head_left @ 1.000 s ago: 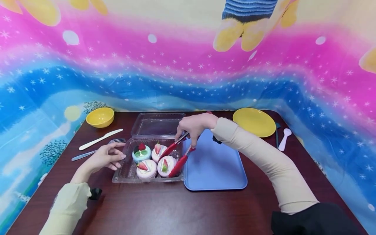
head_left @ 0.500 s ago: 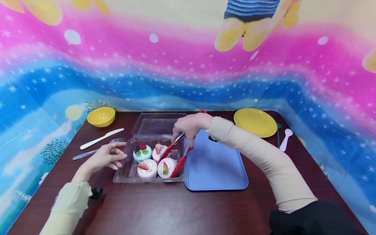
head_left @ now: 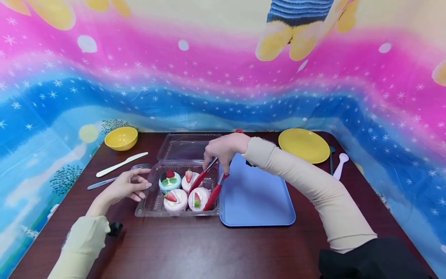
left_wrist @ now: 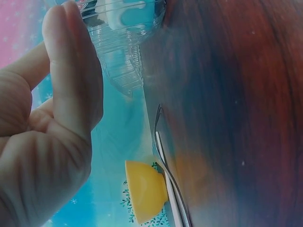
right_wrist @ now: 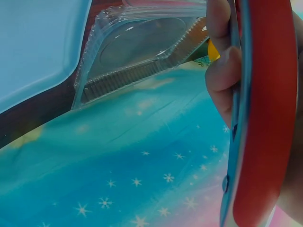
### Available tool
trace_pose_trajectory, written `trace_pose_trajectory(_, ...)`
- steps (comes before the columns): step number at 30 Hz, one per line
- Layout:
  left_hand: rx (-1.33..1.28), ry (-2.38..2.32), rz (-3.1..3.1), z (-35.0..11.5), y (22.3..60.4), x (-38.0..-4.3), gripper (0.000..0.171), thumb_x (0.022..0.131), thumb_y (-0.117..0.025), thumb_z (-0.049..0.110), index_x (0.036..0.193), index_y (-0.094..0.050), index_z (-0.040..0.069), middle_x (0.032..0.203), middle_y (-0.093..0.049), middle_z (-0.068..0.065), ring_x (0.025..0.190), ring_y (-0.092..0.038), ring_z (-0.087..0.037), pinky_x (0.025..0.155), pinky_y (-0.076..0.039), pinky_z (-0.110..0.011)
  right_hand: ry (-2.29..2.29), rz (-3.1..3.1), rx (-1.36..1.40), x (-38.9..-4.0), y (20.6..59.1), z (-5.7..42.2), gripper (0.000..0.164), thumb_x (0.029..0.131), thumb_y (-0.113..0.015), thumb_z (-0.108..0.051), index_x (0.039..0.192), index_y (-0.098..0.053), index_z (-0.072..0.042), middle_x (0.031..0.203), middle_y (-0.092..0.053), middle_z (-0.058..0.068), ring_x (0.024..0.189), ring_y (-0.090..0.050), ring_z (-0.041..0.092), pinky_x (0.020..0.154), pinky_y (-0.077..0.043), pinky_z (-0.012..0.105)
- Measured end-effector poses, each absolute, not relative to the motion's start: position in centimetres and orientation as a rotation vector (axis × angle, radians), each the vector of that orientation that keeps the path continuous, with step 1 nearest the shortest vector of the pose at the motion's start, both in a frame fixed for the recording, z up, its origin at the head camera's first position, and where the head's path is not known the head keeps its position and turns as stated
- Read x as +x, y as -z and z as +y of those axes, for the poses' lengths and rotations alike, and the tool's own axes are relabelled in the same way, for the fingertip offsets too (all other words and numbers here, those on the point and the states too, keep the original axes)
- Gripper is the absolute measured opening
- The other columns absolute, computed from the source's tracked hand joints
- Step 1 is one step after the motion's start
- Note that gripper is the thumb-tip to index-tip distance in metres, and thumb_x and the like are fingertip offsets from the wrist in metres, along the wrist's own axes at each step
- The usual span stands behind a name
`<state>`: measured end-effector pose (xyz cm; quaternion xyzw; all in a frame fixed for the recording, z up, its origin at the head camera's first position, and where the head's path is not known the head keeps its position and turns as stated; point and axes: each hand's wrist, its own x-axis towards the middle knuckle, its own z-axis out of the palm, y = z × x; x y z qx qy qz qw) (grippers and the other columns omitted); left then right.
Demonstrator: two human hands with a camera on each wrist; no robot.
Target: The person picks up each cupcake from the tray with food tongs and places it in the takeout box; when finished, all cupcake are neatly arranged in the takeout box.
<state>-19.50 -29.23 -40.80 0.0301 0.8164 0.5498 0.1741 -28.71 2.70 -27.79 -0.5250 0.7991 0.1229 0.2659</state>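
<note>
A clear plastic clamshell box (head_left: 146,212) stands with its lid folded back. Inside are several toy-like cupcakes: a blue one (head_left: 170,182) with a raspberry and pink ones topped with strawberry pieces. My right hand (head_left: 225,149) grips red-tipped tongs (head_left: 214,195) from above. Their two tips stand on either side of the front right pink cupcake (head_left: 199,199); whether they press it I cannot tell. In the right wrist view the red handle (right_wrist: 267,113) fills the right side. My left hand (head_left: 126,187) is at the box's left rim, fingers loosely bent, holding nothing.
A blue tray (head_left: 258,201) lies directly right of the box. Behind it is a yellow plate (head_left: 304,145), with a dark utensil (head_left: 331,159) and a pale spoon (head_left: 341,164) beside it. On the left are a yellow bowl (head_left: 121,138), a white knife (head_left: 122,164) and a fork (head_left: 141,166).
My right hand has shifted slightly left with the tongs, and their red handle end now shows behind it. The left hand stays at the box's rim. The cupcakes have not visibly moved.
</note>
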Motion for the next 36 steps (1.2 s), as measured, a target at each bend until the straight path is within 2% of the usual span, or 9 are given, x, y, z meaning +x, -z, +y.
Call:
trace_pose_trajectory(11,0.077,-1.567,2.296,-29.24,40.73,-19.55,0.07,0.084,-0.065,0.017,0.139,-0.025,-0.002,0.091,-0.057,-0.015,0.061,-0.062,-0.022,0.058,-0.055,-0.038,-0.319,2.164,-1.398,-28.53,27.7,2.89,0.063,0.067,-0.076,-0.016,0.124,-0.055,-0.03,0.129,-0.049,-0.005,0.066,-0.047,0.007,0.055,-0.039,0.022)
trace_pose_trajectory(20,0.082,-1.568,2.293,-29.24,40.72,-19.56,0.07,0.084,-0.065,0.017,0.139,-0.025,-0.002,0.091,-0.057,-0.015,0.061,-0.062,-0.022,0.057,-0.055,-0.038,-0.35,2.173,-1.413,-28.37,27.75,2.95,0.062,0.068,-0.077,-0.02,0.125,-0.055,-0.03,0.132,-0.047,-0.004,0.073,-0.051,0.009,0.059,-0.045,0.022)
trace_pose_trajectory(31,0.076,-1.566,2.296,-29.23,40.65,-19.58,0.071,0.084,-0.065,0.017,0.139,-0.025,-0.002,0.091,-0.057,-0.015,0.061,-0.062,-0.022,0.057,-0.055,-0.038,-0.379,2.179,-1.432,-28.4,27.82,2.99,0.063,0.067,-0.077,-0.021,0.126,-0.054,-0.031,0.132,-0.047,-0.004,0.077,-0.051,0.009,0.061,-0.045,0.022)
trace_pose_trajectory(36,0.071,-1.557,2.306,-29.24,40.67,-19.55,0.07,0.084,-0.065,0.017,0.139,-0.025,-0.001,0.091,-0.057,-0.015,0.061,-0.062,-0.022,0.058,-0.055,-0.038,-0.383,2.176,-1.451,-28.36,27.71,3.0,0.064,0.067,-0.077,-0.021,0.126,-0.054,-0.03,0.131,-0.047,-0.004,0.085,-0.05,0.01,0.064,-0.046,0.023)
